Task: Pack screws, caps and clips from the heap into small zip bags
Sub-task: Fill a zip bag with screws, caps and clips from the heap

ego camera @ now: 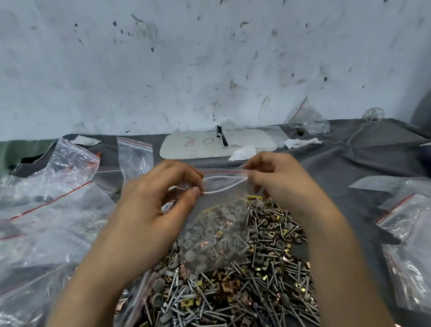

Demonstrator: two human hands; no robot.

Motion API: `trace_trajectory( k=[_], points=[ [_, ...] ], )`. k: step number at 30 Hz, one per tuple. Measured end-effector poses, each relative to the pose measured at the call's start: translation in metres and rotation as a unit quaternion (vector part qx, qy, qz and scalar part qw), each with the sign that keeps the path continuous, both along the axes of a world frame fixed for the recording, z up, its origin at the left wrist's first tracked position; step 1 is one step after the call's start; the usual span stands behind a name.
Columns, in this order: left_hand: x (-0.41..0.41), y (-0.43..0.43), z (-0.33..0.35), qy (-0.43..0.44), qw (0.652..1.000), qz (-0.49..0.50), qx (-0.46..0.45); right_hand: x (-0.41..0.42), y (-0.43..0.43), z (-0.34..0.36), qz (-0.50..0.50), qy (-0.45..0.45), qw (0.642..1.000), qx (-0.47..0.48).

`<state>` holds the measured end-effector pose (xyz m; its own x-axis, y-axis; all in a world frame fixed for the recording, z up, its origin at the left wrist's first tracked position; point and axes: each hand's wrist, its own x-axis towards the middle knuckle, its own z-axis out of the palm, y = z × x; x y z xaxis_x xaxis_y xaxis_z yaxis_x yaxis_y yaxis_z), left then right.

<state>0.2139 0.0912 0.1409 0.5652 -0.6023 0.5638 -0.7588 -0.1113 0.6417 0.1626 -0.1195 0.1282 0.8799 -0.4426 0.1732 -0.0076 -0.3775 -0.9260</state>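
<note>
A small clear zip bag (216, 237) hangs above the heap, holding grey caps, screws and brass clips. My left hand (156, 197) pinches the left end of its red-lined zip strip between thumb and fingers. My right hand (275, 180) pinches the right end of the same strip. Between my hands the bag's mouth gapes slightly. Under the bag, on the grey cloth, lies the heap (240, 300) of silver screws, grey caps and yellow-brass clips.
Clear zip bags (41, 217) are piled at the left, with more bags (413, 246) at the right. A white board (217, 143) with red marks and crumpled tissues lies behind, near the stained wall. A bag of small metal parts (307, 123) stands at the back right.
</note>
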Motion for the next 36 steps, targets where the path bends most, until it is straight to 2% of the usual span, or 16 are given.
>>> trace_trajectory(
  k=[3,9,11,13,16,19,24,29,31,32,34,36],
  points=[
    [0.000,0.000,0.001,-0.008,1.000,-0.005,0.011,-0.009,0.002,0.012,-0.001,-0.051,0.999,-0.011],
    [-0.002,-0.001,0.001,-0.019,1.000,-0.006,0.019,-0.001,0.001,0.000,-0.031,0.033,0.998,-0.048],
    [-0.002,-0.001,0.001,-0.019,1.000,-0.008,0.019,-0.002,0.002,0.003,-0.043,0.009,0.998,-0.041],
    [-0.002,-0.001,0.001,-0.018,1.000,-0.009,0.018,-0.008,0.006,0.012,-0.042,-0.069,0.997,-0.004],
    [-0.002,-0.001,0.000,-0.010,1.000,-0.011,0.017,-0.022,0.015,0.027,0.054,-0.171,0.982,0.051],
    [-0.002,-0.001,0.001,-0.009,1.000,-0.020,0.007,-0.027,0.024,0.031,0.128,-0.145,0.981,-0.006],
    [-0.001,-0.001,0.000,-0.004,1.000,-0.029,-0.006,-0.022,0.027,0.029,0.102,-0.124,0.986,-0.053],
    [0.003,0.001,-0.001,0.006,0.999,-0.014,-0.030,-0.019,0.012,0.024,0.038,-0.155,0.987,0.019],
    [0.003,0.002,-0.001,0.001,0.999,-0.007,-0.032,-0.011,0.004,0.013,0.016,-0.107,0.993,0.038],
    [0.004,0.002,-0.001,0.000,0.999,-0.004,-0.034,-0.006,0.000,0.004,0.004,-0.055,0.998,0.016],
    [0.004,0.003,-0.001,0.004,0.999,-0.003,-0.038,0.004,-0.006,-0.015,-0.013,0.084,0.993,-0.076],
    [0.003,0.002,0.000,0.002,0.999,-0.006,-0.038,0.014,-0.010,-0.034,-0.019,0.186,0.973,-0.134]
  ],
)
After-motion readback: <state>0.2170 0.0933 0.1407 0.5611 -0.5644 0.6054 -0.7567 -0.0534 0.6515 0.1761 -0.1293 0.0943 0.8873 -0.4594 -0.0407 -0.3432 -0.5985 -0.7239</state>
